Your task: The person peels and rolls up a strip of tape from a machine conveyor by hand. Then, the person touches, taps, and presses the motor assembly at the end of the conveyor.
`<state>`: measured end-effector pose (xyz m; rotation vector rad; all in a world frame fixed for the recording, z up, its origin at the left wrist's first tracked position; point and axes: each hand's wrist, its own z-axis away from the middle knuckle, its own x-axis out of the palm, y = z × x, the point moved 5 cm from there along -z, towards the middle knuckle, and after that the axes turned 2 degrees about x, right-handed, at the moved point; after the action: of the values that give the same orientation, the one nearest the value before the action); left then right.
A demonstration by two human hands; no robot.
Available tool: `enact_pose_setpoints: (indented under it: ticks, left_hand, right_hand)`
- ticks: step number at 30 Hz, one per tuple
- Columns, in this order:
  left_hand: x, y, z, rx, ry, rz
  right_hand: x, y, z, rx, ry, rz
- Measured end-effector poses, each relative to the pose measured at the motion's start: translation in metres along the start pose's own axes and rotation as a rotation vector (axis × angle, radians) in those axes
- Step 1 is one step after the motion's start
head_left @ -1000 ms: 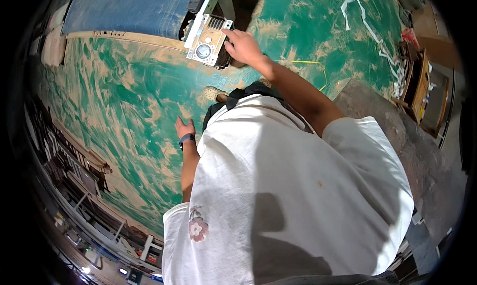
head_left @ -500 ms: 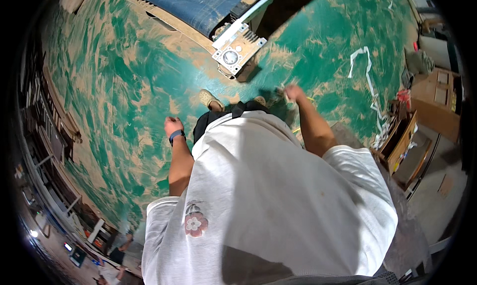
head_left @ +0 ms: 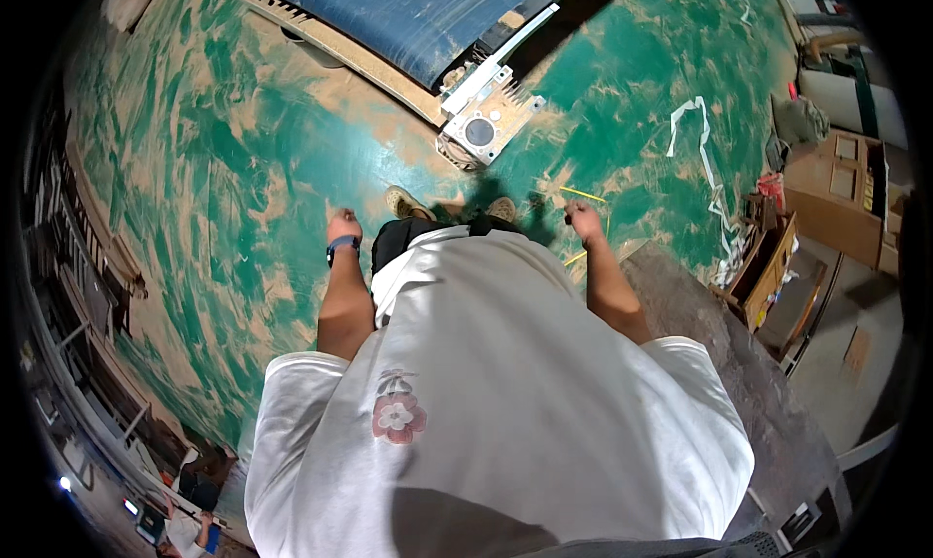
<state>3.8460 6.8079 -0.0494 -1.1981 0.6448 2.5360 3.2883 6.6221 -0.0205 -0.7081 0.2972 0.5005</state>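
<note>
My left hand hangs beside my left hip with its fingers curled in, and nothing shows in it. A dark watch is on that wrist. On the other side, my right hand is closed at hip height over the green floor; a small dark bit shows at its fingers, too small to name. Beyond my feet stands a machine with a wide blue belt. Its near corner carries a pale metal plate with a round dark opening. Neither hand touches the machine.
Thin yellow lines lie on the dusty green floor near my right hand. A crumpled white strip trails toward a wooden drawer box at right. Racks line the left side; another person is at lower left.
The machine's corner has shifted slightly right and up in view. My right hand has drawn back toward my body, and my left hand has risen slightly in view.
</note>
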Motion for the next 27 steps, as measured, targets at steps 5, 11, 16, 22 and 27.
enact_pose_setpoints:
  ticks: [5,11,16,22,27]
  left_hand:
    - [-0.023,0.055,-0.036,0.273,0.058,-0.056]
    - [-0.053,0.075,-0.048,0.243,0.092,-0.103]
    - [-0.049,0.036,-0.051,0.173,0.036,-0.203]
    - [-0.054,0.005,-0.041,-0.077,-0.029,-0.182]
    - [-0.082,0.063,-0.093,0.215,0.197,-0.153]
  right_hand:
    - [0.024,-0.054,0.030,-0.137,0.076,-0.030]
    - [0.041,-0.008,0.032,-0.037,0.049,0.057]
    - [0.037,0.058,0.035,0.142,-0.004,-0.150]
    - [0.033,0.040,0.011,0.194,0.004,-0.295]
    - [0.037,0.027,-0.053,0.083,-0.060,-0.094]
